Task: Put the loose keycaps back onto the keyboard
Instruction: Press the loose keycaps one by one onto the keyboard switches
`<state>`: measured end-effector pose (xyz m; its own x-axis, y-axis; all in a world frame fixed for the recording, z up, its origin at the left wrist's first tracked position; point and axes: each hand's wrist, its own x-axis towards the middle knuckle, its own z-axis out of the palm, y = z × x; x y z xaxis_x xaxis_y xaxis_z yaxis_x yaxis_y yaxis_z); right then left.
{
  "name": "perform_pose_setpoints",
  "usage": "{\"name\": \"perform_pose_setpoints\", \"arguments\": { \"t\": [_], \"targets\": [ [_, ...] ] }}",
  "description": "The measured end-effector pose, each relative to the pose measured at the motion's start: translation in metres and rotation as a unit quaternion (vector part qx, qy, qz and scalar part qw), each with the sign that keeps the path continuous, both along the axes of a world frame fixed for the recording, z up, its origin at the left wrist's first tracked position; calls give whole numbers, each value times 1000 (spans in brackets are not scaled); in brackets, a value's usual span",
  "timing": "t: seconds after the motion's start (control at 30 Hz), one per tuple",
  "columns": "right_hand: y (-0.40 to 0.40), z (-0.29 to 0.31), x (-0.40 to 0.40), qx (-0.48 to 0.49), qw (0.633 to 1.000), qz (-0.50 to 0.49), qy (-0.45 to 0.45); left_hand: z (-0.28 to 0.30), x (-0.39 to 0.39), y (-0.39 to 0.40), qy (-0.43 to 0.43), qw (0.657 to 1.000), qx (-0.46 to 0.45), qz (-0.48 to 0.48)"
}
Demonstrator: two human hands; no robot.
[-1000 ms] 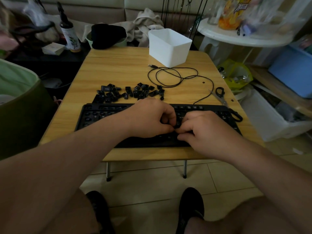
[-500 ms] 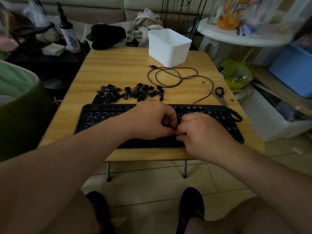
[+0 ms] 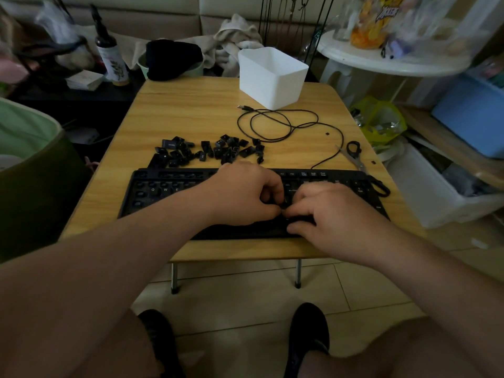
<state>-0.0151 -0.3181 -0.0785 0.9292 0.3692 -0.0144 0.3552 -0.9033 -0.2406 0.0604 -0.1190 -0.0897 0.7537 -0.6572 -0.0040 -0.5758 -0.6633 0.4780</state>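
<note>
Both hands, left (image 3: 245, 195) and right (image 3: 335, 214), fingers curled, meet mid-keyboard (image 3: 163, 186), seemingly seating a keycap; grip hidden.

One head-worn wide-angle view looks forward and down from above the seated person's lap, close over both forearms. The table (image 3: 191, 110) fills the middle; floor lies nearest, clutter farthest beyond the fingers (image 3: 275, 186).

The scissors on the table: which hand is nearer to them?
Right. The right hand is on the keyboard below the scissors; the left hand is farther left.
</note>
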Motion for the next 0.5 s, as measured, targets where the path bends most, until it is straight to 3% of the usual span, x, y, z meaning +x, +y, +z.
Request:
{"name": "perform_pose_setpoints", "arguments": {
  "t": [0.2,0.5],
  "targets": [
    [5,1,4,35,998,-57,-3,-1,0,-1,1,1000,5,3],
    [7,-3,3,-52,998,-6,-27,1,-1,3,17,1000,5,-10]
  ]
}}
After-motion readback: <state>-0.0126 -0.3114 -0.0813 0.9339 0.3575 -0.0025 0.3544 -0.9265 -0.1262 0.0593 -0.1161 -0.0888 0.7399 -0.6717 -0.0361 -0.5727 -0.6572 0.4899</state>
